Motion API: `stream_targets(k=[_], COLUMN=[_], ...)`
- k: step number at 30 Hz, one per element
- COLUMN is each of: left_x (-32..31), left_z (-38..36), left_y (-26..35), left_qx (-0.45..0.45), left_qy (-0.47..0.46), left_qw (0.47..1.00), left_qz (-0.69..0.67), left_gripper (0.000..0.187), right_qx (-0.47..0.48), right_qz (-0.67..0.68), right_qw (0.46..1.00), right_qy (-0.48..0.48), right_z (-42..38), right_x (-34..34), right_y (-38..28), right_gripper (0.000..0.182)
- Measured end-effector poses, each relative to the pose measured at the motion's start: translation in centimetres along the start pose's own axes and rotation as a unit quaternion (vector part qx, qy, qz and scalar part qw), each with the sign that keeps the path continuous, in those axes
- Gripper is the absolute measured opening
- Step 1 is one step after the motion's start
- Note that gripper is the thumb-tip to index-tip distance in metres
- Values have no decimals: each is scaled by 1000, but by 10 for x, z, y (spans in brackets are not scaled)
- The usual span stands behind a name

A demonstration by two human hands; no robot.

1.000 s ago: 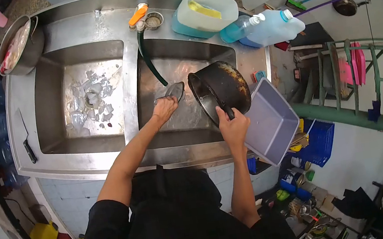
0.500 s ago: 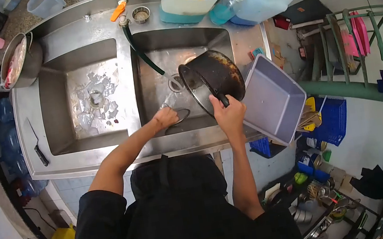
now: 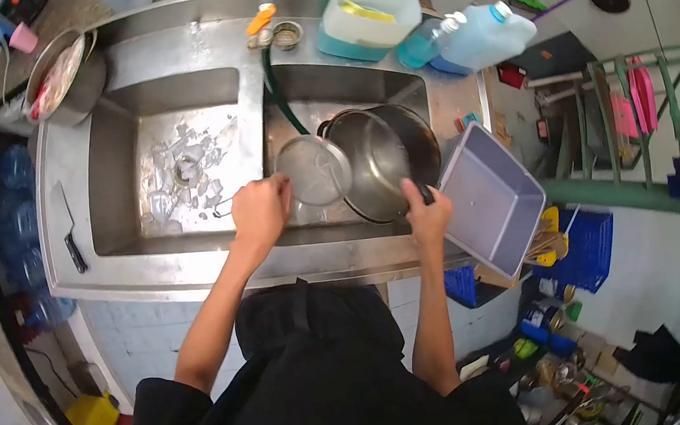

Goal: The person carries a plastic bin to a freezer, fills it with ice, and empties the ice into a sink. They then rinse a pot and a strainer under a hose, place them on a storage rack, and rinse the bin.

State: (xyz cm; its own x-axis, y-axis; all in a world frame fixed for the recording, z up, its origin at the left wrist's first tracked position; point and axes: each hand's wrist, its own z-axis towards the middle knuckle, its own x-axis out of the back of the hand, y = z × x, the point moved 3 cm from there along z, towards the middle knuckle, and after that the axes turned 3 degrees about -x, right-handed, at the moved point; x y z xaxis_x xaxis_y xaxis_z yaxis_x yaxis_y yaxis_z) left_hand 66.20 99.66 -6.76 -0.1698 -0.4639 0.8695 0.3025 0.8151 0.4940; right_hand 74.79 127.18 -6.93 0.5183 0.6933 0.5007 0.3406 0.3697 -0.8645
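My left hand [image 3: 261, 214] is closed round the handle of a round, fine-mesh strainer [image 3: 314, 172], its wire loop end poking out to the left of my fist. The strainer's disc is over the right sink basin [image 3: 337, 75], overlapping the pot's left edge. My right hand [image 3: 430, 215] grips the black handle of a dark, scorched pot [image 3: 379, 167]. This pot is tilted in the right basin, its shiny inside facing me and to the left. A green hose [image 3: 279, 98] runs from the orange-handled tap [image 3: 261, 22] down behind the strainer, which hides its end.
Scraps lie round the drain of the left basin [image 3: 112, 185]. A knife [image 3: 72, 244] rests on the left ledge, below a large pot [image 3: 79, 84]. Soap bottles [image 3: 485, 37] and a tub of blue liquid [image 3: 359, 42] stand behind. A grey bin [image 3: 492, 198] leans at right.
My left hand has raised the strainer out of the basin, turning its round face up. The pot has rotated, so its inside now shows. The whole view has shifted slightly.
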Motion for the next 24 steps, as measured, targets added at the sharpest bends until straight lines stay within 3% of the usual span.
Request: stream_targets(k=[1, 2, 3, 4, 5, 6, 7, 8, 9, 10, 11, 12, 15, 17, 18, 19, 20, 21, 22, 23, 24], left_x=[13, 18, 25, 34, 37, 33, 26, 21, 25, 24, 23, 23, 19, 18, 26, 34, 36, 37, 39, 42, 47], left_z=[-2, -5, -8, -12, -17, -21, -26, -29, -30, -31, -33, -34, -33, -32, -32, -31, -28, -25, -24, -24, -21], left_y=[1, -3, -3, -3, -3, -6, -13, -18, -19, -20, -20, -21, -22, -10, 3, 18, 33, 46, 54, 64, 71], left_qx=[29, 44, 51, 93, 132, 132, 151, 169, 167, 198, 226, 224, 177, 107, 55, 3, -7, -17, -20, -80, -138], left_qy=[63, 96, 103, 118, 130, 133, 135, 135, 139, 71, 3, 10, 57, 50, 49, 45, 6, -34, -26, -28, -31], left_qw=[993, 984, 983, 961, 931, 928, 892, 849, 846, 809, 765, 764, 792, 851, 864, 875, 868, 859, 860, 888, 910], left_qz=[-93, -143, -147, -231, -315, -322, -404, -483, -488, -548, -603, -605, -581, -511, -498, -482, -497, -511, -509, -451, -390], left_gripper=[11, 15, 15, 15, 14, 14, 15, 16, 16, 17, 18, 18, 18, 20, 21, 22, 24, 26, 26, 28, 30], right_qx=[-132, -127, -154, -180, -175, -131, -85, -23, -16, 142, 294, 368, 395, 370, 174, -40, -96, -90, -169, -245, -268], right_qz=[118, 113, 203, 292, 286, 249, 212, 87, 84, -62, -203, -250, -332, -290, -119, 59, 230, 232, 333, 427, 416], right_qw=[984, 985, 967, 939, 942, 960, 974, 996, 996, 988, 934, 896, 856, 880, 973, 990, 968, 968, 927, 870, 866], right_qy=[-8, -18, -1, 19, 17, 14, 11, 8, 9, 10, 12, -10, 37, 62, 97, 120, 27, 22, 25, 26, -74], right_z=[-1, -5, -9, -12, -14, -15, -16, -16, -19, -26, -33, -32, -35, -39, -31, -29, -24, -26, -27, -29, -35], right_x=[3, 5, 9, 12, 13, 15, 18, 21, 19, 15, 8, 7, 0, -5, -1, 1, 6, 3, -4, -11, -9], right_y=[11, 5, -4, -9, -10, -11, -15, -22, -37, -64, -84, -83, -86, -102, -100, -90, -82, -80, -75, -66, -57], right_gripper=[33, 33, 30, 28, 28, 27, 25, 24, 24, 24, 24, 24, 28, 28, 26, 24, 28, 28, 32, 41, 51])
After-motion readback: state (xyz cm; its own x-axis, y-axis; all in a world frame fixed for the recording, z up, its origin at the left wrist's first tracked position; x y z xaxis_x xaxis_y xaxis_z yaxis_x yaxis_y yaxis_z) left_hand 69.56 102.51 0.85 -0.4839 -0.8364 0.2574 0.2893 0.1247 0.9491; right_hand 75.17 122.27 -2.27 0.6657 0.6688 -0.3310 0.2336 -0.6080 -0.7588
